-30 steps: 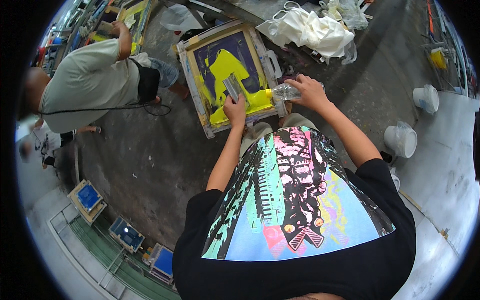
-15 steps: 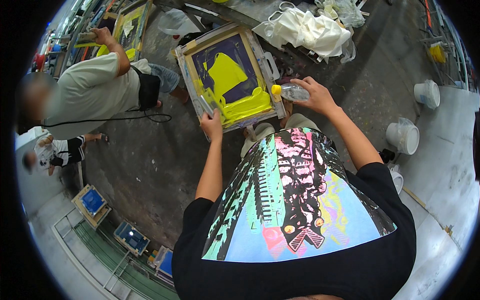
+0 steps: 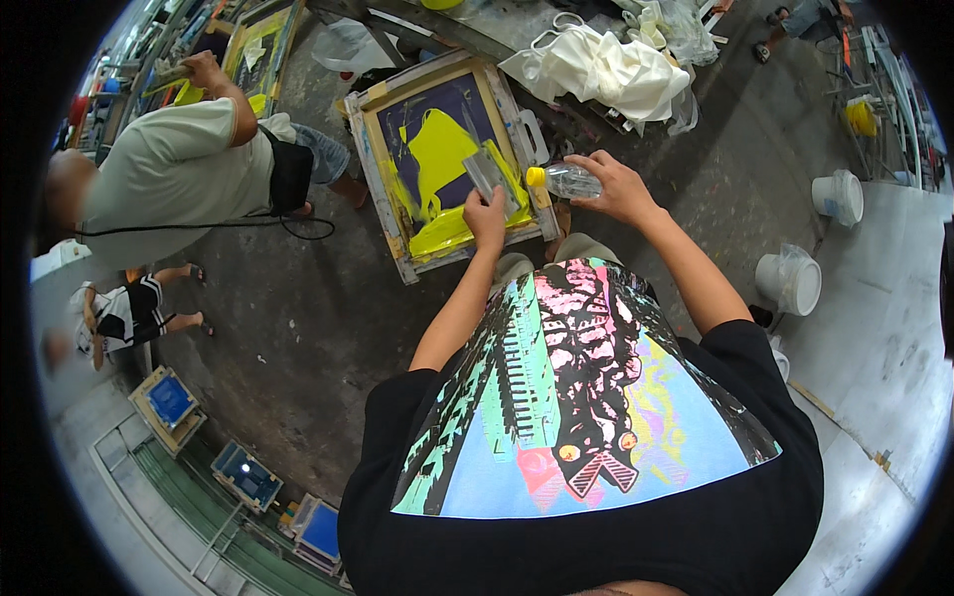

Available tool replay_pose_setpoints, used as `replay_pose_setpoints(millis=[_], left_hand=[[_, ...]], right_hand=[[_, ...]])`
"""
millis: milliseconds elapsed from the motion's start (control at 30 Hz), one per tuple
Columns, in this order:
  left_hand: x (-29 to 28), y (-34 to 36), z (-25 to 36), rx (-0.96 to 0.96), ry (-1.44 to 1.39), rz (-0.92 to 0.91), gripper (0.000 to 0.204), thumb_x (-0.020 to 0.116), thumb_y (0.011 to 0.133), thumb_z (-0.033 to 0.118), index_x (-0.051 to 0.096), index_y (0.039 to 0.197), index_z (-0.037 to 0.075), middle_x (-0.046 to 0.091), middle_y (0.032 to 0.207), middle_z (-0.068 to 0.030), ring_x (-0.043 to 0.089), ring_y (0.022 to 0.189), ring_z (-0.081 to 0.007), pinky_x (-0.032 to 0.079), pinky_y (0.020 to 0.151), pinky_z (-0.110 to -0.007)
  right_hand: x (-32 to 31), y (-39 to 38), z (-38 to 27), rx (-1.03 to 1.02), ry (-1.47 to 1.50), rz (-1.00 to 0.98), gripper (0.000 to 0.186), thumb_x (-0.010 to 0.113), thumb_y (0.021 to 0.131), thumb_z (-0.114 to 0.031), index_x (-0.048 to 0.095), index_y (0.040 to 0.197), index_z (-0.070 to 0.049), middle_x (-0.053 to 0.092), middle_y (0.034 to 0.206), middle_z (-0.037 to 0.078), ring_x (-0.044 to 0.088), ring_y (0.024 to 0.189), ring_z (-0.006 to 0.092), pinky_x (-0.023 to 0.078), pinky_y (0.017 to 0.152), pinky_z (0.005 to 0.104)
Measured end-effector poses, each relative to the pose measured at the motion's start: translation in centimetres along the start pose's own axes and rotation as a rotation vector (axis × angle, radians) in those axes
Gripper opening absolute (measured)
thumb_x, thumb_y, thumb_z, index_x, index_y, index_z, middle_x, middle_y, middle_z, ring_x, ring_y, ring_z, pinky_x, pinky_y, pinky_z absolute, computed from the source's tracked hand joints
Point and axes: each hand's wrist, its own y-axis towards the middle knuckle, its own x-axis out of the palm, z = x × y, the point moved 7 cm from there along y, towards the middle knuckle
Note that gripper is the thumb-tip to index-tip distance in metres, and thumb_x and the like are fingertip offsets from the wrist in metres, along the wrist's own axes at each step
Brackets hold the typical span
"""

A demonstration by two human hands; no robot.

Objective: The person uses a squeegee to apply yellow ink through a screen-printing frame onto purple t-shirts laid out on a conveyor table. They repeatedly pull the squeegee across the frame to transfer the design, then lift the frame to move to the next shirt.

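Observation:
My left hand is closed on a squeegee, a flat grey blade smeared with yellow. It is over the right side of a screen-printing frame. Bright yellow ink covers a patch in the middle of the dark mesh and pools along the near edge. In my right hand is a clear plastic bottle with a yellow cap, tipped sideways with the cap toward the frame. The bottle is just beyond the frame's right edge.
A heap of white cloth lies on the bench at the back. A co-worker stands at the left by another yellow-inked screen. White buckets stand at the right. Blue screens lean at the lower left.
The squeegee in my left hand has moved right across the screen. The yellow patch on the mesh has changed shape. My right hand and the bottle have shifted slightly left.

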Motion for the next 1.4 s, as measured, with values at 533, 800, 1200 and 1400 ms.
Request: replay_pose_setpoints(millis=[533, 800, 1200, 1400], left_hand=[[-14.5, 3.2, -2.3, 0.253, 0.493, 0.235, 0.027, 0.075, 0.081, 0.019, 0.061, 0.078, -0.004, 0.058, 0.074, -0.0178, 0.061, 0.068, -0.0354, 0.045, 0.063, -0.045], [-3.2, 1.5, 0.6, 0.071, 0.165, 0.059, 0.028, 0.075, 0.084, 0.020, 0.061, 0.078, -0.003, 0.056, 0.068, -0.0138, 0.053, 0.062, -0.0273, 0.042, 0.060, -0.043], [-15.8, 5.7, 0.5, 0.109, 0.324, 0.178, 0.032, 0.077, 0.084, 0.025, 0.073, 0.096, -0.005, 0.071, 0.080, -0.0157, 0.068, 0.070, -0.0262, 0.051, 0.067, -0.041], [-14.4, 3.1, -3.7, 0.130, 0.461, 0.213, 0.024, 0.075, 0.080, 0.019, 0.066, 0.082, -0.003, 0.064, 0.075, -0.0168, 0.064, 0.069, -0.0378, 0.048, 0.065, -0.046]], right_hand=[[1.7, 2.0, 0.1, -0.105, -0.098, -0.048, 0.070, 0.084, 0.077, -0.037, 0.058, 0.141, -0.024, 0.059, 0.111, 0.010, 0.066, 0.101, 0.0330, 0.055, 0.087, 0.0440], [4.8, 3.1, 0.2, -0.182, -0.355, -0.135, 0.072, 0.086, 0.071, -0.039, 0.061, 0.137, -0.026, 0.059, 0.108, 0.010, 0.063, 0.105, 0.0303, 0.052, 0.086, 0.0437], [9.0, 6.8, -4.7, -0.350, -0.706, -0.105, 0.013, 0.067, 0.084, -0.018, 0.077, 0.092, -0.019, 0.061, 0.106, 0.003, 0.059, 0.105, 0.0214, 0.041, 0.085, 0.0380], [7.3, 5.7, -2.8, -0.297, -0.615, -0.047, 0.031, 0.076, 0.077, -0.023, 0.074, 0.108, -0.023, 0.058, 0.107, 0.003, 0.059, 0.103, 0.0218, 0.042, 0.084, 0.0384]])
